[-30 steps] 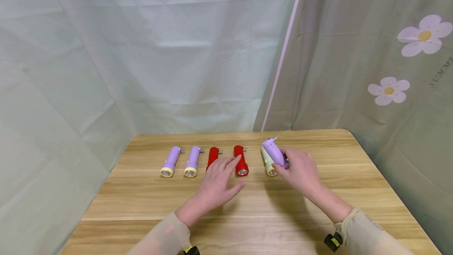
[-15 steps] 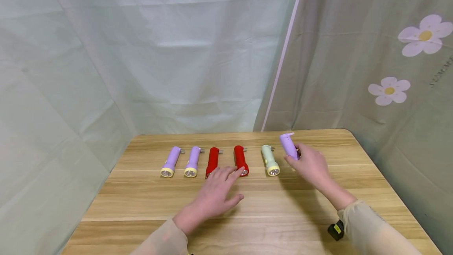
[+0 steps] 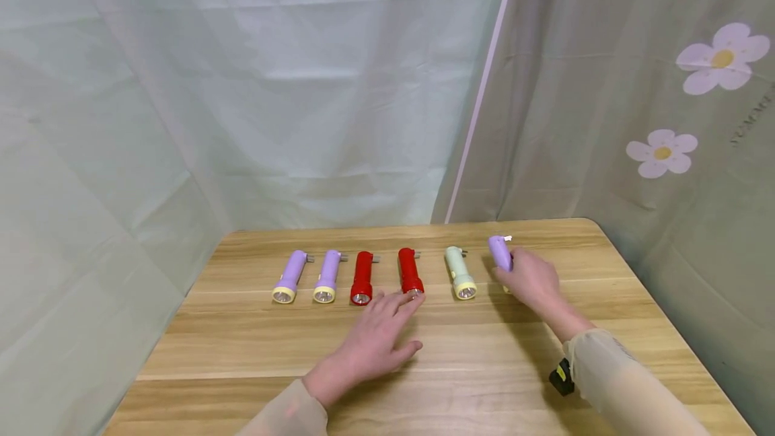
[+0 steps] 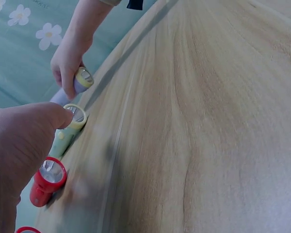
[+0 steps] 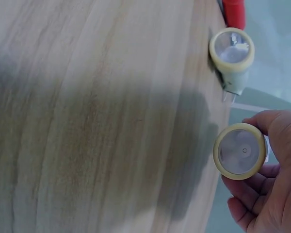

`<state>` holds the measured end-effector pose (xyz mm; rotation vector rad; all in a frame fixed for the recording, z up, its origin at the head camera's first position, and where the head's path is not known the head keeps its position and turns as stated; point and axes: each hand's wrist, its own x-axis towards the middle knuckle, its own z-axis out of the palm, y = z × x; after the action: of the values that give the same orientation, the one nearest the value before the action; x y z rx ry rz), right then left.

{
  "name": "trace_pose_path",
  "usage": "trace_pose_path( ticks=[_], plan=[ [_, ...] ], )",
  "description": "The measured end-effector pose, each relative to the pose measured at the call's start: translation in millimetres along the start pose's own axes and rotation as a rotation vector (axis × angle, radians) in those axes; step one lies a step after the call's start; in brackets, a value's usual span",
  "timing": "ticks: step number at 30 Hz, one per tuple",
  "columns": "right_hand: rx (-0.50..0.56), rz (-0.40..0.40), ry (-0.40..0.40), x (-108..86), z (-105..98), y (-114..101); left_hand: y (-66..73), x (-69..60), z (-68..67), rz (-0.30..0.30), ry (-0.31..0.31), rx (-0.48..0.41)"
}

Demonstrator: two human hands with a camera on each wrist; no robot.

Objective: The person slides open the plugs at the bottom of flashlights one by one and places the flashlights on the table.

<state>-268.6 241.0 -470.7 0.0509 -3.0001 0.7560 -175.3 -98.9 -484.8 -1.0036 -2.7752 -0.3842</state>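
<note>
My right hand [image 3: 534, 282] grips a purple flashlight [image 3: 499, 252] at the right end of a row, fingers and thumb round its body. In the right wrist view its cream-rimmed lens [image 5: 238, 151] faces the camera. To its left lies a pale green flashlight [image 3: 460, 274] with a cream head. My left hand [image 3: 377, 338] has its fingers extended, with the fingertips at the lens end of a red flashlight [image 3: 409, 268]; whether they touch it I cannot tell. Another red flashlight [image 3: 362, 276] lies just beyond that hand.
Two purple flashlights [image 3: 290, 277] with cream heads lie at the row's left end. All the lying flashlights point their lenses toward me, and their plug prongs stick out at the far end. A wooden table [image 3: 242, 355] carries everything, with a curtain [image 3: 333, 120] behind it.
My right hand has carried the purple flashlight from over the green one to the right and then lowered it. The left hand has drawn back toward me, uncovering the left red flashlight.
</note>
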Motion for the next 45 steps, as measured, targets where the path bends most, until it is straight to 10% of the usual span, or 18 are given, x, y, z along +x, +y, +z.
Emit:
trace_pose_path(
  ticks=[45],
  plan=[
    [-0.041,0.05,-0.099,4.6,3.3,10.2,0.2,-4.9,4.4,-0.009,-0.012,-0.058]
  ],
)
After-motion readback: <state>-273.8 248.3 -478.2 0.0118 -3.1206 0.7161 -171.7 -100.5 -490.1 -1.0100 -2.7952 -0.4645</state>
